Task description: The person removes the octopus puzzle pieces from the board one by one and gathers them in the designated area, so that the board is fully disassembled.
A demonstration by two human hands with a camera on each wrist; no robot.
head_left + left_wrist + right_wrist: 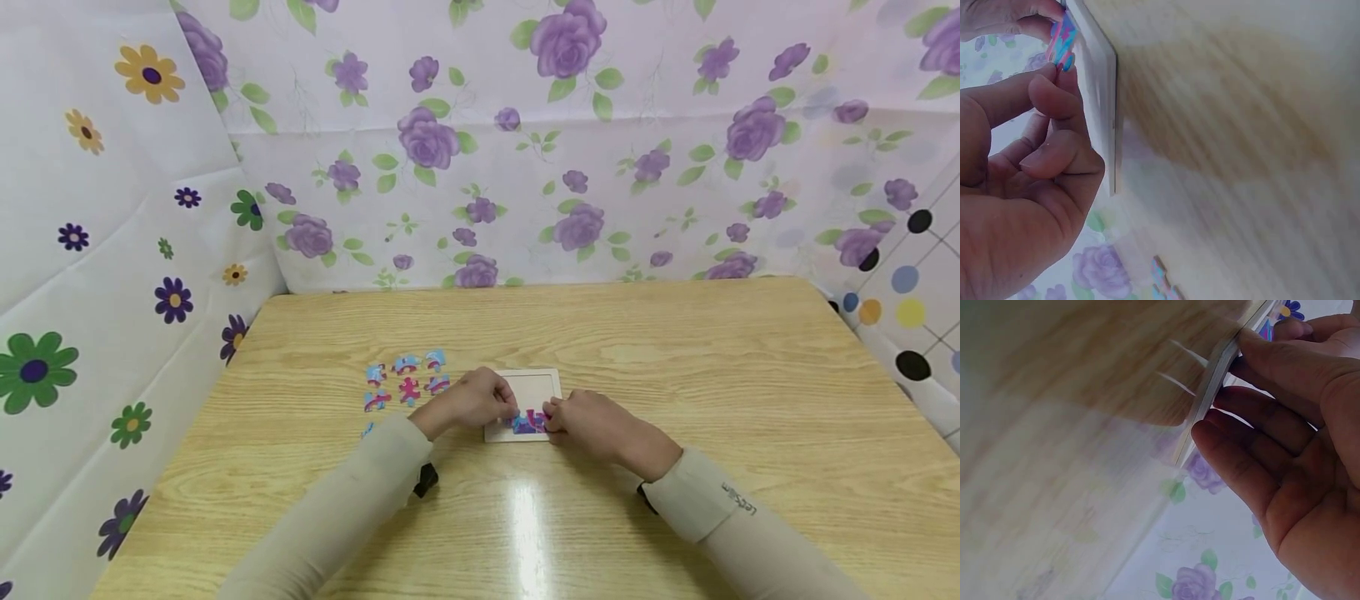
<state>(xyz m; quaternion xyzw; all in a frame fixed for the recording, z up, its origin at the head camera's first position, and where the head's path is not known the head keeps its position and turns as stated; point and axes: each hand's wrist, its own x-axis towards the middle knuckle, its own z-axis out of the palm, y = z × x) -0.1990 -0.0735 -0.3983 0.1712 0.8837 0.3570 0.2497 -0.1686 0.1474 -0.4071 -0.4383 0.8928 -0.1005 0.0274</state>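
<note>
A small white puzzle frame [551, 379] lies on the table, its upper part bare. Purple, blue and pink jigsaw pieces [529, 423] sit along its near side. My left hand [480, 397] reaches over the frame's left side. In the left wrist view, its thumb and index finger pinch a blue and pink jigsaw piece [1065, 47] close over the frame. My right hand [592, 419] holds the frame at its near right corner. The right wrist view has the thumb [1257, 350] against the frame's edge, the other fingers bent beside it.
Several loose blue and pink jigsaw pieces [408, 389] lie in rows left of the frame, and one more [367, 429] shows partly beside the left sleeve. The wooden table [712, 358] meets flowered cloths [525, 167] at the back and left.
</note>
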